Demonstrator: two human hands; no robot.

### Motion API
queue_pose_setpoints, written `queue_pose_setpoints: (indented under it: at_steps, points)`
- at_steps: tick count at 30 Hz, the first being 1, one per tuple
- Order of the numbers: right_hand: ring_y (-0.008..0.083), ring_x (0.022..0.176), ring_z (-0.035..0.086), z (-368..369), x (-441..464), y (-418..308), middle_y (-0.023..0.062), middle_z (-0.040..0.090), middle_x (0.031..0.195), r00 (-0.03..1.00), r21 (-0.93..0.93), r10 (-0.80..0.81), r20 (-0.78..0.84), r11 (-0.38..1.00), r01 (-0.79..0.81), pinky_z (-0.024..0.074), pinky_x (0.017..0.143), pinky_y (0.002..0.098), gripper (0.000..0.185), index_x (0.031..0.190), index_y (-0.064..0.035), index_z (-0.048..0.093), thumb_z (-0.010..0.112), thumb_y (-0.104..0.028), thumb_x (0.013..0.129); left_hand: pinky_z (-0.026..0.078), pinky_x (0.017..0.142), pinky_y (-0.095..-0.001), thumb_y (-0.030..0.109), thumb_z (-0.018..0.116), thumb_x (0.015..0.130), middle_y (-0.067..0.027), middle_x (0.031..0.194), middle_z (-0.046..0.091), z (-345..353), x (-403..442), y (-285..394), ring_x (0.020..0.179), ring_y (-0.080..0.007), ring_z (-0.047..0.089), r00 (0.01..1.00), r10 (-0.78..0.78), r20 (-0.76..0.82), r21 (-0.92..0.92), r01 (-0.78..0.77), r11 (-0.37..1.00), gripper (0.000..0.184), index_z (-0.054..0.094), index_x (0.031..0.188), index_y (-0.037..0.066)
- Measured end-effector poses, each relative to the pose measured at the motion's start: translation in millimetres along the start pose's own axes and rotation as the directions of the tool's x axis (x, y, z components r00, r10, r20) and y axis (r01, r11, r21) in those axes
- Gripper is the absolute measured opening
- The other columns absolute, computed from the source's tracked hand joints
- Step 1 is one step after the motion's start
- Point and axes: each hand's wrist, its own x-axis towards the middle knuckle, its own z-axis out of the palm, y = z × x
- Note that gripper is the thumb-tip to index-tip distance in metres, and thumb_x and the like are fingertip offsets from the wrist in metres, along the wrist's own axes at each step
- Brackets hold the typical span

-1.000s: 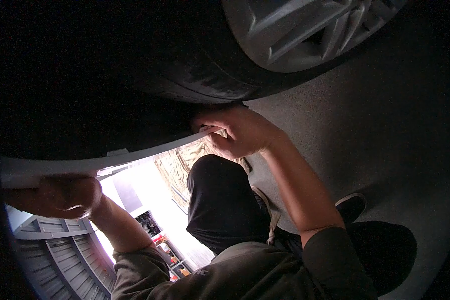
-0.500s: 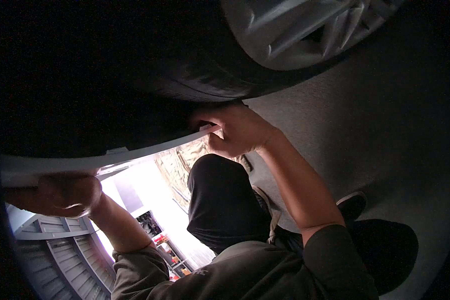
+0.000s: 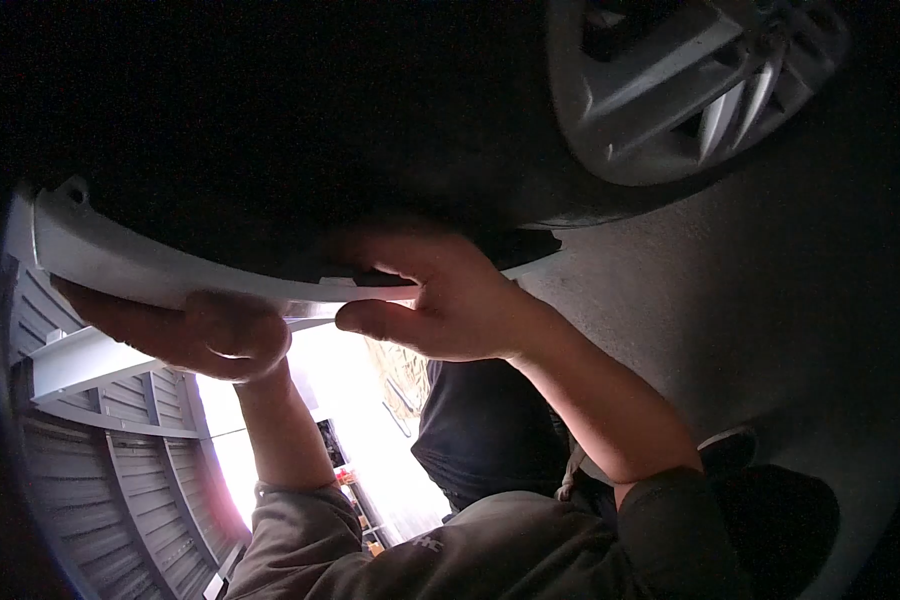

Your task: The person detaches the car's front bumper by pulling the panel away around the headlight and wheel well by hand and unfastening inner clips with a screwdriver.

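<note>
A pale curved panel edge point(image 3: 170, 267) runs beside the dark wheel well. My left hand point(image 3: 195, 335) lies against its lower side, with the fingers stretched to the left along it. Farther right, my right hand point(image 3: 460, 300) grips the same edge, thumb below and fingers above, their tips lost in the dark. A small tab point(image 3: 338, 283) sticks up from the edge between my hands. Above and to the right is a wheel with a spoked grey rim point(image 3: 660, 90); its tire is mostly in shadow.
Grey floor point(image 3: 660, 270) extends to the right under the wheel. My bent knee point(image 3: 490, 420) is below my right hand. A ribbed metal wall point(image 3: 80, 480), a pale beam point(image 3: 90, 362) and a bright opening with shelves point(image 3: 360, 505) show at the lower left.
The view has shifted, showing more of the panel's left end. My right hand has moved left along the edge, nearer the tab and my left hand, which still touches the panel.
</note>
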Motion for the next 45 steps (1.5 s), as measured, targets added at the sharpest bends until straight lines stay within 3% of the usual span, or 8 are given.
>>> queue_pose_setpoints:
  at_steps: [1,7,10,19,25,31,34,45]
  points:
    - [0.0334,0.095,0.075,9.6,3.6,-0.1,0.0202,0.073,0.106,0.979,-0.002,-0.113,-0.167,0.993,0.114,0.0604,0.082,0.0431,0.036,0.122,-0.0038,0.067,0.078,-0.023,0.095,0.049,0.107,-0.0709,0.065,0.030,0.102,-0.0345,0.163,0.026,-0.1,1.7,-0.3,0.143,-0.0581,0.040,1.000,0.000,0.002,0.002,0.000,1.000,0.081,0.020,0.165,0.015]
    - [0.0314,0.092,0.075,-1.4,3.2,-22.4,0.0199,0.075,0.102,0.993,-0.131,0.049,-0.108,0.989,-0.063,0.0593,0.079,0.0422,0.032,0.118,-0.0046,0.071,0.080,-0.022,0.092,0.048,0.108,-0.0712,0.064,0.031,0.103,-0.0345,0.163,0.026,-4.6,3.6,2.1,0.143,-0.0583,0.040,1.000,0.003,0.011,0.018,-0.003,1.000,0.080,0.019,0.165,0.016]
    - [0.0257,0.102,0.075,-6.5,6.4,-28.3,0.0138,0.074,0.113,0.993,-0.126,0.092,-0.078,0.987,-0.102,0.0640,0.085,0.0385,0.046,0.125,-0.0069,0.070,0.083,-0.031,0.089,0.047,0.108,-0.0713,0.064,0.031,0.103,-0.0345,0.163,0.026,-2.6,5.0,3.1,0.143,-0.0584,0.040,1.000,-0.004,0.015,0.018,0.004,1.000,0.080,0.019,0.165,0.016]
    - [0.0239,0.105,0.072,-11.4,16.6,-46.3,0.0132,0.074,0.113,0.990,-0.059,0.124,-0.071,0.990,-0.128,0.0607,0.091,0.0399,0.046,0.125,-0.0056,0.070,0.086,-0.021,0.085,0.045,0.109,-0.0717,0.064,0.032,0.103,-0.0344,0.163,0.027,0.1,9.9,1.0,0.143,-0.0588,0.039,1.000,0.004,0.017,0.037,-0.004,0.999,0.079,0.019,0.165,0.016]
    - [0.0205,0.096,0.071,-12.4,14.7,-38.7,0.0102,0.072,0.106,0.995,-0.125,0.028,-0.094,0.991,-0.039,0.0600,0.084,0.0374,0.045,0.125,-0.0053,0.067,0.086,-0.020,0.086,0.043,0.110,-0.0720,0.063,0.032,0.104,-0.0344,0.163,0.027,2.6,8.4,4.5,0.144,-0.0590,0.039,1.000,0.007,0.016,0.049,-0.008,0.999,0.079,0.019,0.165,0.016]
    - [0.0179,0.090,0.067,-22.9,20.9,-37.4,0.0078,0.068,0.101,0.994,-0.025,0.086,0.061,0.996,-0.084,0.0574,0.079,0.0336,0.045,0.130,-0.0086,0.059,0.082,-0.017,0.091,0.042,0.111,-0.0723,0.063,0.033,0.104,-0.0344,0.163,0.027,4.2,9.6,6.2,0.144,-0.0592,0.038,1.000,0.009,0.010,0.060,-0.010,0.998,0.078,0.019,0.165,0.017]
    - [0.0170,0.089,0.065,-25.5,22.5,-24.9,0.0075,0.066,0.101,0.995,-0.055,-0.045,0.084,0.997,0.049,0.0563,0.077,0.0320,0.043,0.129,-0.0092,0.057,0.080,-0.014,0.093,0.041,0.112,-0.0724,0.063,0.033,0.104,-0.0343,0.163,0.027,5.6,8.6,9.2,0.144,-0.0593,0.038,1.000,0.013,0.005,0.066,-0.014,0.998,0.078,0.018,0.165,0.017]
    - [0.0153,0.089,0.067,-30.4,25.2,-19.6,0.0080,0.064,0.100,0.980,-0.011,0.076,0.181,0.997,-0.076,0.0585,0.076,0.0315,0.042,0.124,-0.0083,0.055,0.081,-0.008,0.090,0.038,0.113,-0.0729,0.062,0.034,0.105,-0.0343,0.163,0.028,11.5,7.7,16.8,0.144,-0.0597,0.037,0.999,0.035,-0.021,0.076,-0.033,0.997,0.077,0.018,0.165,0.017]
